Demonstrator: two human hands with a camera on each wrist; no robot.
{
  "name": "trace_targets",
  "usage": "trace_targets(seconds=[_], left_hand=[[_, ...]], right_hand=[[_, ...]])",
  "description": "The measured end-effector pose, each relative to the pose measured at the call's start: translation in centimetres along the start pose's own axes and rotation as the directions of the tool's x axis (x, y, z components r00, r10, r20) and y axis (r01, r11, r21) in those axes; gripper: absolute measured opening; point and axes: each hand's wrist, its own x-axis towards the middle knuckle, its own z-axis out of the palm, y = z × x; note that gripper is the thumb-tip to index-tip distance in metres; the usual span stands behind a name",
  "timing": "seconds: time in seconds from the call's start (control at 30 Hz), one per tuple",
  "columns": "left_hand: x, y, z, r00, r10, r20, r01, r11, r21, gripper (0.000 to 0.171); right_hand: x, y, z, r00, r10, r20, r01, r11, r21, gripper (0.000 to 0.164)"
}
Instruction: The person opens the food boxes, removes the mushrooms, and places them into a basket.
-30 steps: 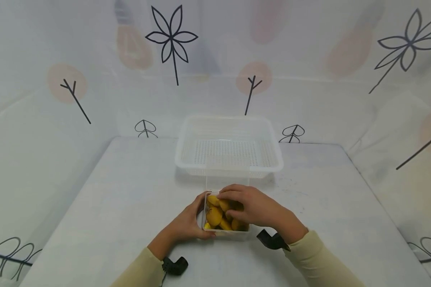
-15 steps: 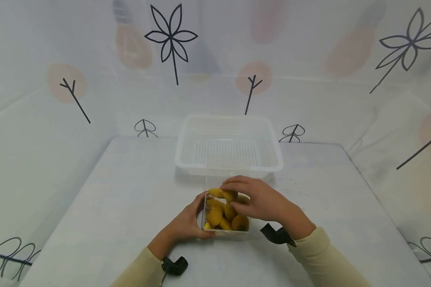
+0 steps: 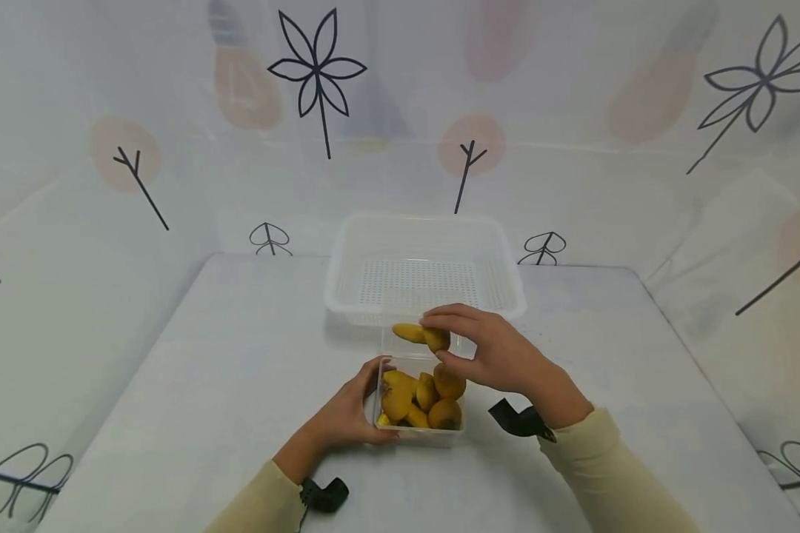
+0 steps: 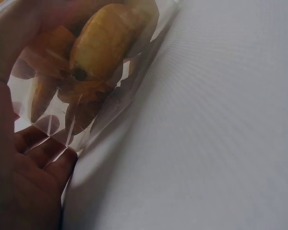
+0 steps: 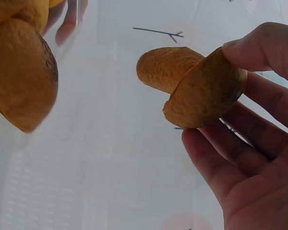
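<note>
My right hand (image 3: 500,359) pinches a yellow-brown mushroom (image 3: 437,339) by its cap, above the far side of a clear plastic box (image 3: 421,437). In the right wrist view, the mushroom (image 5: 201,96) shows its stem pointing away from the fingers. My left hand (image 3: 350,411) grips the box's left side, thumb at the front and fingers at the back corner. Several more yellow-brown mushrooms (image 3: 445,414) lie inside the box. Through its clear wall, the left wrist view shows mushrooms (image 4: 101,43) close by, with the left hand's fingers (image 4: 60,167) against the box.
A white perforated basket (image 3: 338,303) stands behind the box, near the table's back edge. The box's transparent lid (image 3: 392,343) stands raised at its far side. White patterned cloth (image 3: 400,96) surrounds the white table (image 3: 227,355) at the back and sides.
My right hand has lifted the mushroom up out of the box and moved it away from me, slightly rightward. The left hand has kept its grip on the box without moving.
</note>
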Motion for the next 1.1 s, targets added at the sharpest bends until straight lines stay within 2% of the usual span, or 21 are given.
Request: trace_targets(seconds=[0.2, 0.4, 0.67, 0.8, 1.1], left_hand=[[0.0, 0.1, 0.1, 1.000, -0.020, 0.000, 0.020, 1.000, -0.011, 0.112], [0.0, 0.2, 0.2, 0.999, -0.036, -0.004, 0.036, 0.999, 0.004, 0.112], [0.0, 0.1, 0.1, 1.000, -0.023, 0.001, 0.023, 1.000, 0.012, 0.112], [0.0, 0.0, 0.0, 1.000, -0.023, 0.004, 0.023, 1.000, 0.005, 0.112], [0.0, 0.2, 0.1, 1.000, -0.014, 0.002, 0.014, 1.000, 0.010, 0.112]], right_hand=[[0.3, 0.6, -0.7, 0.995, -0.046, -0.085, 0.045, 0.999, -0.021, 0.044], [0.6, 1.3, -1.3, 0.988, -0.025, -0.150, 0.018, 0.999, -0.047, 0.046], [1.3, 3.2, -1.9, 0.956, -0.049, -0.288, 0.033, 0.998, -0.061, 0.048], [1.5, 4.3, -1.9, 0.947, -0.020, -0.321, -0.001, 0.998, -0.065, 0.047], [1.7, 6.2, -2.0, 0.942, 0.088, -0.323, -0.118, 0.990, -0.073, 0.045]])
